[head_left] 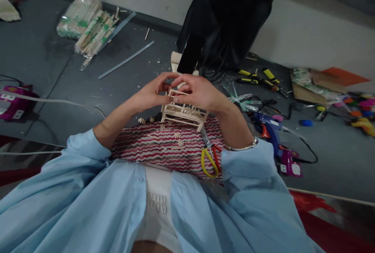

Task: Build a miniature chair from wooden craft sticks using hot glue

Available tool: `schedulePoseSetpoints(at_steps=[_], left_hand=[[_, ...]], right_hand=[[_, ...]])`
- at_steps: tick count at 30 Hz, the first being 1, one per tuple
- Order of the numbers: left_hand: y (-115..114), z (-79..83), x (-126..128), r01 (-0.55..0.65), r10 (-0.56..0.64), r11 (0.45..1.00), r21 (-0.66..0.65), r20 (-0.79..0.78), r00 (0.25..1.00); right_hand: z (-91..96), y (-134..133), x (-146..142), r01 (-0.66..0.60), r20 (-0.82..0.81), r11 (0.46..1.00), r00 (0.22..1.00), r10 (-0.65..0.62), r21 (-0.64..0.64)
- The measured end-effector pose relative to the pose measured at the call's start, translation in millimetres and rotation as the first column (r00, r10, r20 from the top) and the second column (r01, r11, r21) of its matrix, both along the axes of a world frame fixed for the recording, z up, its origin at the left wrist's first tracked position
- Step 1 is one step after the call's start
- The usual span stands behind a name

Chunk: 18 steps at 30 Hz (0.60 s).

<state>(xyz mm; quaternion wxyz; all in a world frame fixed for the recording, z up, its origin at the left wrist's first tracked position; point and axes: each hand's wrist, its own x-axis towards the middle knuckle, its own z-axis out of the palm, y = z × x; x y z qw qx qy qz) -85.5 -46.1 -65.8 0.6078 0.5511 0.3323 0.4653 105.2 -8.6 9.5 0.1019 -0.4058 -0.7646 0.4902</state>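
Observation:
A small model built of pale wooden sticks (184,113) stands at the far edge of a red, white and grey striped cloth (164,145). Both hands meet over its top. My left hand (154,92) pinches a thin stick at the model's upper frame with fingertips closed. My right hand (199,91) curls over the same upper part, thumb and fingers pressed on a stick piece. A silver bangle (244,147) rings the right wrist. Tiny wooden flower shapes (177,135) lie scattered on the cloth.
Scissors with yellow and red handles (210,157) lie on the cloth by my right forearm. Packs of chopsticks (88,26) sit far left, a black bag (228,18) behind the model, a blue glue gun (268,128), pliers (258,78) and colourful bits at right, a pink device (11,102) at left.

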Motion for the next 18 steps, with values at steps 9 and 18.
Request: schedulePoseSetpoints(at_steps=[9, 18], left_hand=[[1.7, -0.2, 1.1, -0.007, 0.008, 1.000, -0.021, 0.040, 0.999], [1.4, -4.7, -0.8, -0.006, 0.006, 1.000, -0.023, 0.028, 1.000]], right_hand=[[-3.0, 0.5, 1.0, -0.007, -0.049, 1.000, 0.999, 0.007, -0.002], [22.4, -29.8, 25.1, 0.126, -0.008, 0.901, 0.991, -0.134, 0.414]])
